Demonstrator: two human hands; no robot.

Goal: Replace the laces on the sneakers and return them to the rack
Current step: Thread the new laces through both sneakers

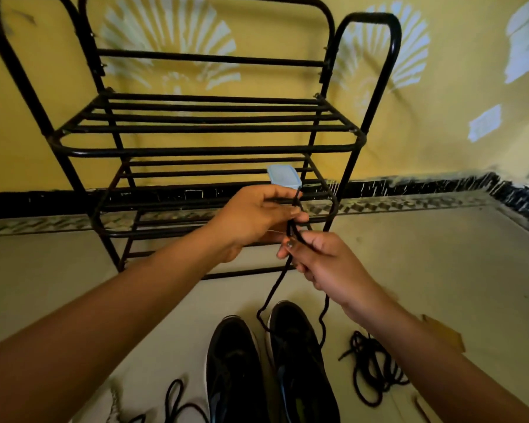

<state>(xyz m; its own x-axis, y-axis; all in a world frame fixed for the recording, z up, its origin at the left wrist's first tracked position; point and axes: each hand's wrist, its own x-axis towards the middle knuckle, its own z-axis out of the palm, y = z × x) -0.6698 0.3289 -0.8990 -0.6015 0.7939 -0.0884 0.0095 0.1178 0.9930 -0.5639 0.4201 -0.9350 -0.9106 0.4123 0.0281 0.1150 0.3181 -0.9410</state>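
Two black sneakers with white soles stand side by side on the floor at the bottom, the left sneaker (232, 370) and the right sneaker (300, 361). My left hand (257, 218) and my right hand (324, 264) are raised in front of the black metal rack (208, 148), both pinching a black lace (275, 288). Its loops hang down to the right sneaker. A small light-blue box (284, 177) shows just above my left hand; whether the hand holds it or it rests on the rack is unclear.
A bundle of loose black lace (370, 367) lies on the floor right of the sneakers. Another lace (174, 401) lies at the bottom left beside a white cloth (104, 407). The rack's shelves are bare bars against a yellow wall.
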